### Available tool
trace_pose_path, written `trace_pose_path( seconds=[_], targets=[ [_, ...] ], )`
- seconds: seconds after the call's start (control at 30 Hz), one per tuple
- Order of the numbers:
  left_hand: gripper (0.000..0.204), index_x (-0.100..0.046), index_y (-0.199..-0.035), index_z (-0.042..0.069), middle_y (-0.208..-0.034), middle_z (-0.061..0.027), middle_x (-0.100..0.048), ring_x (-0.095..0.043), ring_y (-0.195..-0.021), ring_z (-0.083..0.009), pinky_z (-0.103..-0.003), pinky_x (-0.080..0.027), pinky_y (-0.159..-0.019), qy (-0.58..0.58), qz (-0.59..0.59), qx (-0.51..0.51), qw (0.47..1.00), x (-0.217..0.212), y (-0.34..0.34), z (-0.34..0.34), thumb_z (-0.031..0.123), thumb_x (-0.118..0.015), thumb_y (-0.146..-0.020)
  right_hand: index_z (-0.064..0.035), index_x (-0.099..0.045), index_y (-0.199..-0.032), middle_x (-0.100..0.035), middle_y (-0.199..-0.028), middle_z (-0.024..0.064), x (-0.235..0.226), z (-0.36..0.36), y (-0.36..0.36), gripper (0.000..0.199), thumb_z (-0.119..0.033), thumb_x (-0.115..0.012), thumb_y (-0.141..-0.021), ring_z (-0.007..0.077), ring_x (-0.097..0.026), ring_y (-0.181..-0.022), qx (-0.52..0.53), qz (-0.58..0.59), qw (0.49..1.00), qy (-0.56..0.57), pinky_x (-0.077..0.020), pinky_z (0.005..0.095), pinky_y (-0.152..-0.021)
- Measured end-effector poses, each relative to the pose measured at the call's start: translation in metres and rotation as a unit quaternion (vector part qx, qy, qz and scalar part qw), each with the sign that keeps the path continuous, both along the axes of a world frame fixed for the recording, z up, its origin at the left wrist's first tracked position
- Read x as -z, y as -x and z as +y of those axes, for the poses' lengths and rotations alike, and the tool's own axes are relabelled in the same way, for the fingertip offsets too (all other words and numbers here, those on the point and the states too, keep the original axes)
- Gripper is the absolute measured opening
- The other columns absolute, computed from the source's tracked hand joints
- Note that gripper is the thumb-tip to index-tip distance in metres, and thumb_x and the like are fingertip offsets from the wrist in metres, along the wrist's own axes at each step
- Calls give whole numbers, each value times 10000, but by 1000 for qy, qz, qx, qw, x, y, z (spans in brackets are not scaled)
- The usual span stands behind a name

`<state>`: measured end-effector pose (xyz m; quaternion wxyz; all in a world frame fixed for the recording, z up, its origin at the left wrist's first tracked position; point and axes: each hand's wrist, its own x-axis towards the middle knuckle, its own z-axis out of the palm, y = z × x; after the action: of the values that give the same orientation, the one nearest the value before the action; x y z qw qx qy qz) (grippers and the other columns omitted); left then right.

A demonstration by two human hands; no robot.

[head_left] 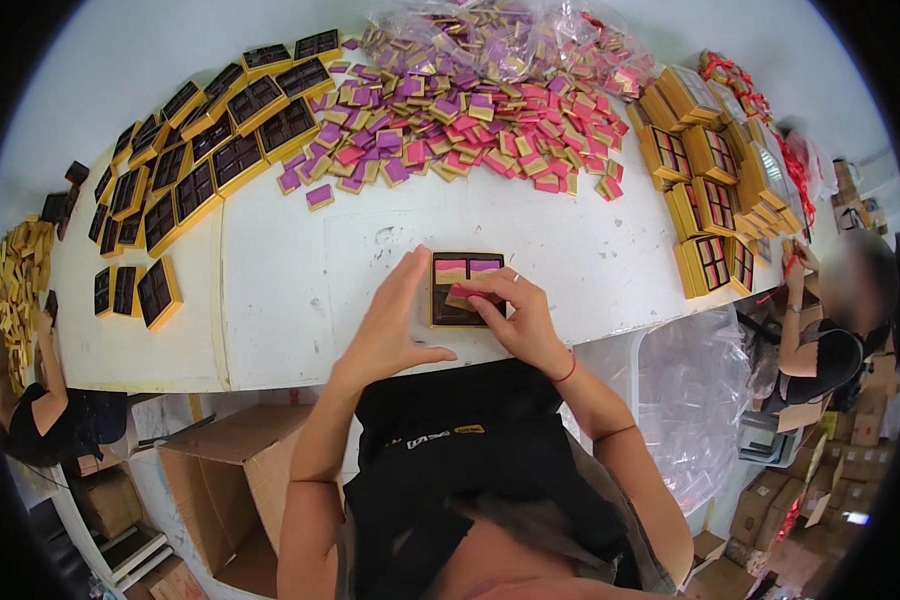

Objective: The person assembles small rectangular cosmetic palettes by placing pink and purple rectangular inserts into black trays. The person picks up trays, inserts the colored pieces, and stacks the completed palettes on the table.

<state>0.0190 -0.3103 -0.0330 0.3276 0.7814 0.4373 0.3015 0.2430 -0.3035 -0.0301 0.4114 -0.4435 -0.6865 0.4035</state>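
A gold-edged tray with dark compartments lies on the white table right in front of me. Its top row holds a pink packet and a purple packet. My left hand rests flat against the tray's left side, fingers spread. My right hand pinches a small pink and gold packet over the tray's middle row.
A big heap of pink and purple packets covers the far table, with a clear bag of more behind it. Empty dark trays lie at the left, filled gold boxes stack at the right. A person sits at each side. An open carton stands below.
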Motion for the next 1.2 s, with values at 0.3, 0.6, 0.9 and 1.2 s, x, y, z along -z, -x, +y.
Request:
trace_pose_path(
  seconds=[0.3, 0.6, 0.9, 1.2],
  targets=[
    [949, -422, -1456, 40, -1528, -152, -382, -379, -1390, -342, -455, -287, -1155, -33, 7, -79, 996, 33, -25, -6, 222, -878, -643, -91, -742, -1021, -657, -950, 55, 11, -4, -29, 276, 22, -733, -769, 251, -584, -880, 42, -157, 975, -154, -483, 353, -767],
    [866, -473, -1425, 26, -1517, -145, -421, -457, -1338, -312, -494, -289, -1146, -64, 30, -108, 992, 31, -31, -11, 256, -849, -680, -95, -713, -1107, -561, -1252, 101, 1, -3, -46, 377, -181, -788, -748, 302, -532, -1125, -87, -262, 931, -240, -436, 390, -911],
    [884, -478, -1427, 36, -1514, -142, -427, -474, -1314, -314, -516, -300, -1130, -79, 33, -101, 991, 33, -29, -11, 246, -869, -662, -60, -692, -1107, -678, -1088, 111, 6, 133, -7, 261, -102, -712, -849, 294, -599, -1026, 31, -155, 944, -289, -480, 386, -872],
    [879, -470, -1425, 26, -1517, -148, -413, -450, -1341, -302, -496, -291, -1133, -88, 40, -85, 992, 31, -28, -9, 283, -859, -681, -37, -673, -1121, -671, -927, 145, 13, 267, 32, 373, -213, -737, -799, 348, -586, -995, 125, -275, 931, -206, -488, 442, -888]
  ],
)
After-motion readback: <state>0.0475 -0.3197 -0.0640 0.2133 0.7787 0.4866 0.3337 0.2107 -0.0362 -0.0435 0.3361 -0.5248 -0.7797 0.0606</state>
